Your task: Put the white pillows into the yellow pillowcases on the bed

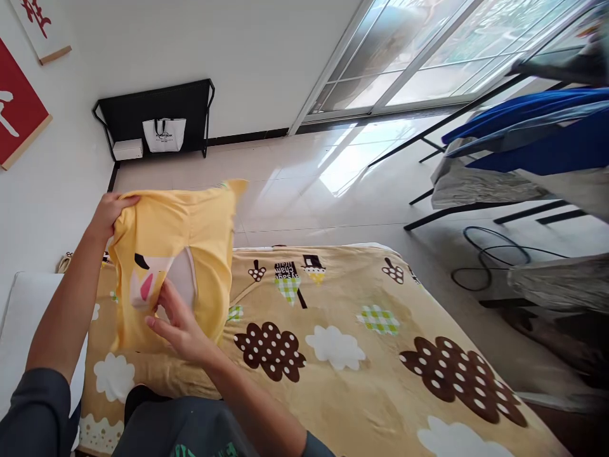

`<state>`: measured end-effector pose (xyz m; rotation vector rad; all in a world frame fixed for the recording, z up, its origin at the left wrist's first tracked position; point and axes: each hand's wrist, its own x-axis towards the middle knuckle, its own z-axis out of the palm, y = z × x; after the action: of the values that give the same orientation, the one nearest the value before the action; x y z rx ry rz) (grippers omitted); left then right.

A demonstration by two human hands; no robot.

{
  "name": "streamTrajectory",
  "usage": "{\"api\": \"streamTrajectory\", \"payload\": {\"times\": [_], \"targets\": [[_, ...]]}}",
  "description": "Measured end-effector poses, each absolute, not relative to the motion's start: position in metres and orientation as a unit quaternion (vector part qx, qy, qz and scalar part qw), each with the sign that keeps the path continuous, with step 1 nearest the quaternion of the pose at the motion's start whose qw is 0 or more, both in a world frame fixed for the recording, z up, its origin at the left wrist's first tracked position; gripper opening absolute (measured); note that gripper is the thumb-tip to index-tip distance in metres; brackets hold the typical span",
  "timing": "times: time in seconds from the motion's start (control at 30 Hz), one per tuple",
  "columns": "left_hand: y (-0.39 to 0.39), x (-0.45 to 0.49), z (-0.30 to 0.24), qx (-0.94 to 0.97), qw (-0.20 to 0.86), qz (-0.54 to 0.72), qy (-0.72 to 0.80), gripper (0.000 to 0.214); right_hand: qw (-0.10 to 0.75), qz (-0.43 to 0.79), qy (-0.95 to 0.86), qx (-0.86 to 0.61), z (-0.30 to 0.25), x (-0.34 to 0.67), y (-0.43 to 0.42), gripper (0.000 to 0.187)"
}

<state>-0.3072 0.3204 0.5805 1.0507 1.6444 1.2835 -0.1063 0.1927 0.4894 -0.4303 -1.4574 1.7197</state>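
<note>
A yellow piece of cloth [212, 222] with a printed cartoon face hangs in front of me above the bed; whether it is a garment or a cover I cannot tell. At its upper left corner my left hand [113, 212] is closed on the fabric. My right hand [181, 324] is at the lower middle of the cloth, thumb and fingers apart, its fingertips touching the fabric near the pink mouth print. Beside those fingers the cloth folds open and a pale inner area shows. Beneath lies a tan blanket [333, 393] with cloud and tree prints.
A white pillow [33, 317] lies at the left. Against the far wall, a black rack [128, 114] bears a white tote bag [164, 134] and a white box [127, 150]. To the right are hanging clothes [533, 133] on a black frame and a coiled cable [485, 254].
</note>
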Motion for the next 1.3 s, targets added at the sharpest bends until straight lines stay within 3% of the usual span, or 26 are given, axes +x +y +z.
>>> {"api": "streamTrajectory", "payload": {"times": [0.13,0.23,0.37,0.43,0.57,0.73,0.8,0.9,1.07,1.2,1.3], "targets": [[0.326,-0.240,0.596,0.599,0.091,0.510,0.610,0.024,0.479,0.689,-0.509,-0.190,0.477,-0.096,0.201,0.042],[0.276,-0.211,0.522,0.653,-0.044,0.506,0.561,0.032,0.498,0.706,-0.438,-0.248,0.409,-0.077,0.202,0.052],[0.187,-0.202,0.332,0.709,0.032,0.322,0.627,0.054,0.484,0.648,-0.406,-0.426,0.265,-0.057,0.182,0.050],[0.152,-0.198,0.240,0.696,0.071,0.238,0.674,0.049,0.430,0.618,-0.422,-0.505,0.199,-0.045,0.171,0.054],[0.118,-0.184,0.133,0.734,0.172,0.152,0.639,0.040,0.340,0.492,-0.521,-0.609,0.120,-0.012,0.171,0.068],[0.145,-0.161,0.105,0.750,0.132,0.134,0.635,0.047,0.213,0.185,-0.670,-0.686,0.100,0.004,0.219,0.063],[0.170,-0.147,0.101,0.782,0.141,0.118,0.595,0.050,0.175,0.133,-0.701,-0.678,0.106,0.000,0.246,0.050],[0.210,-0.124,0.099,0.797,0.172,0.079,0.574,0.051,0.147,0.128,-0.725,-0.661,0.124,0.003,0.285,0.028],[0.257,-0.102,0.109,0.757,0.262,0.093,0.592,0.055,0.172,0.161,-0.738,-0.632,0.145,0.032,0.330,0.026],[0.280,-0.105,0.113,0.707,0.338,0.073,0.617,0.046,0.219,0.150,-0.729,-0.631,0.154,0.046,0.338,0.030],[0.287,-0.106,0.113,0.683,0.366,0.052,0.630,0.054,0.239,0.135,-0.733,-0.623,0.165,0.042,0.331,0.030]]}}
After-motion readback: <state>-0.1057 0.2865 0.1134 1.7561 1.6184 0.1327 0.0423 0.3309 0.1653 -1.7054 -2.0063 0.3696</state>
